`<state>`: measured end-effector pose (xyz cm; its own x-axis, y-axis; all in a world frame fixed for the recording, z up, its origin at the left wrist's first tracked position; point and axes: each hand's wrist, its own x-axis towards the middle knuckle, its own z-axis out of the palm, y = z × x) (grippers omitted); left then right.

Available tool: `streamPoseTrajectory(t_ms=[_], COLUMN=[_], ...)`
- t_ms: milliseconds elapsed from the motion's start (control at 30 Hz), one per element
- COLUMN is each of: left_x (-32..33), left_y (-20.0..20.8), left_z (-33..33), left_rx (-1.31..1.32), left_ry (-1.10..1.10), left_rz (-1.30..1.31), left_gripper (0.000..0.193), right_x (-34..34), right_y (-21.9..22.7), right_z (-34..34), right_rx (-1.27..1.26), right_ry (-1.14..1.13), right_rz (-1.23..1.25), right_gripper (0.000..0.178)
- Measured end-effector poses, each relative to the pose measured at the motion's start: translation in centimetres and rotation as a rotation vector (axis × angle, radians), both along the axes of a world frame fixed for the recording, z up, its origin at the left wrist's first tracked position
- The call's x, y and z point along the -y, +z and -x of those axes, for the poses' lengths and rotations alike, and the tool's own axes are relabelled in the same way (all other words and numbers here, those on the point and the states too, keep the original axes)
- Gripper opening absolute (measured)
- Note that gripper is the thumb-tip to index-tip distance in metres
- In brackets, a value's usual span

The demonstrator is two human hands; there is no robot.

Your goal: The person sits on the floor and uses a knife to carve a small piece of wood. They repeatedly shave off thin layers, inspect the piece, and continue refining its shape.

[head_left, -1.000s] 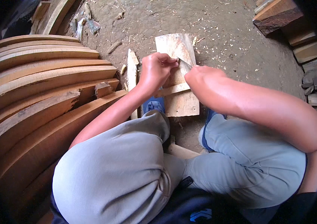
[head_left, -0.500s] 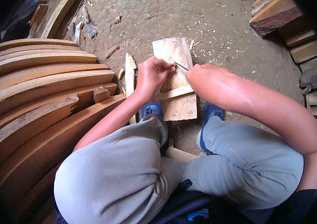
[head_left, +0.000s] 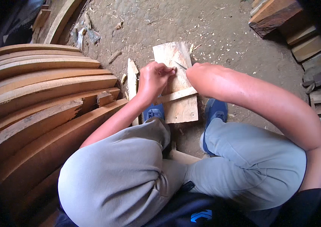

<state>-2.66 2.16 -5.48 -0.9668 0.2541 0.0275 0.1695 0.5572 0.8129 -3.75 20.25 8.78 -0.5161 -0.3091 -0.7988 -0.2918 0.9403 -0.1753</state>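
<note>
My right hand is closed around a knife-like tool with a thin, pointed metal blade; the fist hides its handle. The blade points left over a pale wooden board on the ground between my shoes. Close to the tip, my left hand is closed in a pinch above the board's left part. Whatever sits between its fingertips is too small to make out. A narrow wooden strip lies across the board, nearer to me than both hands.
Stacked sawn planks fill the left side. More timber stands at the far right. A splintered wood piece lies left of the board. Wood chips are scattered over the dirt floor. My blue shoes flank the board.
The blade's tip stays near my left fingertips, with only a slight shift of my right hand. The whole view has moved a little. Both hands keep their grips.
</note>
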Motion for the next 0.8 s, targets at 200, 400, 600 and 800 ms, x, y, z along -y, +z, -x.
streamPoseTrajectory(t_ms=[200, 400, 600, 800], left_x=[0.0, 0.0, -0.5, -0.9], left_y=[0.7, 0.6, 1.0, 1.4], left_z=[-1.2, -0.8, -1.1, -1.2], left_rx=[-0.034, -0.092, -0.007, 0.012], left_ry=[-0.005, -0.069, -0.001, 0.006], left_rz=[-0.010, -0.025, -0.014, 0.027], left_gripper=[0.016, 0.019, 0.014, 0.017], right_x=[-2.4, -3.0, -4.1, -4.4], right_y=[0.2, -0.3, -0.7, -0.9], right_z=[0.2, -0.6, -1.0, -1.3], right_rx=[-0.057, 0.005, -0.041, -0.069], right_ry=[-0.071, -0.097, -0.099, -0.079], right_rz=[0.035, -0.016, 0.062, 0.133], right_gripper=[0.023, 0.029, 0.025, 0.021])
